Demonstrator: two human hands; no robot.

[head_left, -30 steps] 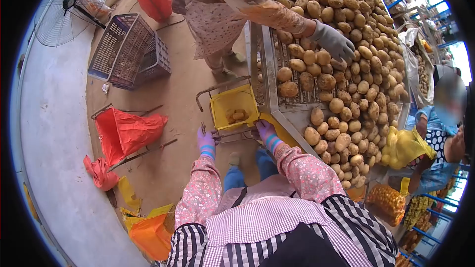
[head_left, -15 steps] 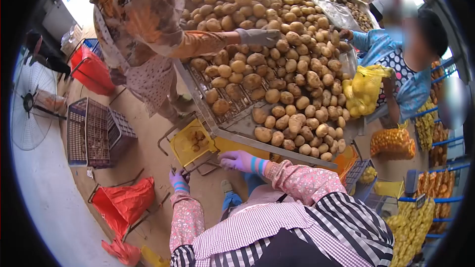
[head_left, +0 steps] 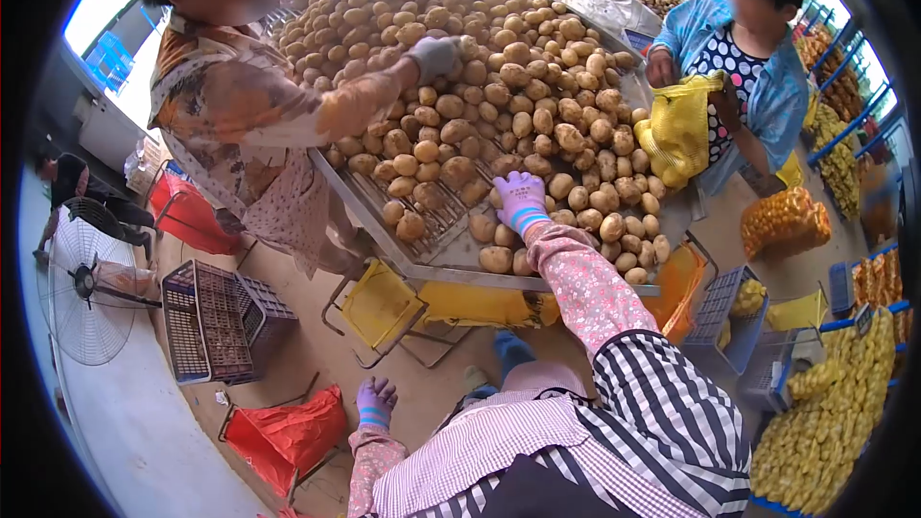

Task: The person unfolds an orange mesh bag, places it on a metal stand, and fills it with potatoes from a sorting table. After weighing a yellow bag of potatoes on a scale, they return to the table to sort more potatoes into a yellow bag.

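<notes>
My right hand (head_left: 521, 196), in a purple glove, is down among the potatoes (head_left: 568, 138) at the near end of the sorting table (head_left: 451, 273). Its fingers bend over the pile and their tips are hidden, so whatever lies under them cannot be made out. Low beside my body, off the table, is my left hand (head_left: 376, 400) in a matching glove. Its fingers are apart and hold nothing. Nearest to it is a red sack (head_left: 293, 432) on a metal frame.
Across the table a person's grey-gloved hand (head_left: 434, 58) is over the potatoes. At the right another person holds a yellow mesh bag (head_left: 679, 125). Below stand a yellow container (head_left: 382, 305), plastic crates (head_left: 197, 326) and a fan (head_left: 86, 283).
My right hand has gone from beside the table's edge out onto the potatoes. My left hand has come down and back from the metal frame. The view has shifted.
</notes>
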